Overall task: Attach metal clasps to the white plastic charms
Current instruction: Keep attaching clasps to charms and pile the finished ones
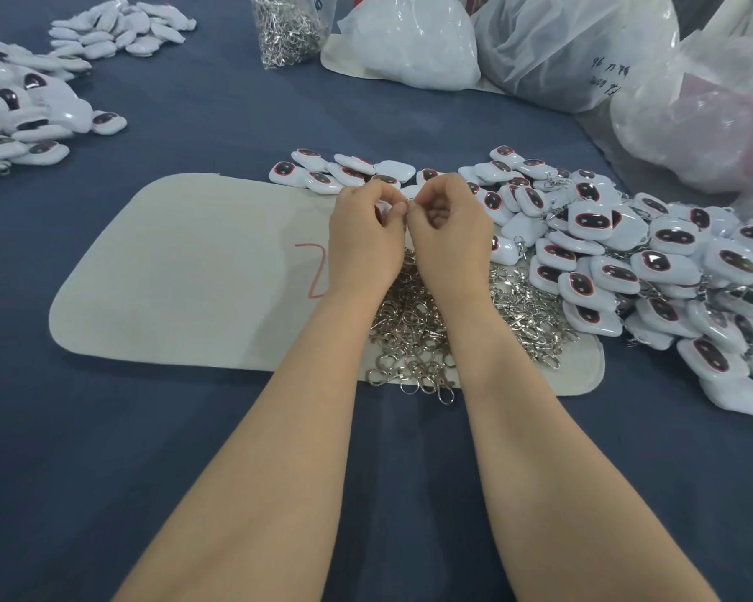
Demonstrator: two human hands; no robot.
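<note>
My left hand [366,236] and my right hand [451,236] meet fingertip to fingertip above the white mat [183,275]. The left fingers pinch a white charm, mostly hidden in the hand. A small metal clasp ring [406,205] shows between the two thumbs, pinched by the right hand. Under my wrists lies a heap of loose silver clasps [414,341]. White charms with dark oval faces [627,271] are piled to the right and in a row behind my hands [335,171].
The table is covered in dark blue cloth [192,449]. More charms lie at the far left [27,119] and back left [122,28]. A clear bag of clasps [288,28] and several plastic bags [574,50] stand at the back right.
</note>
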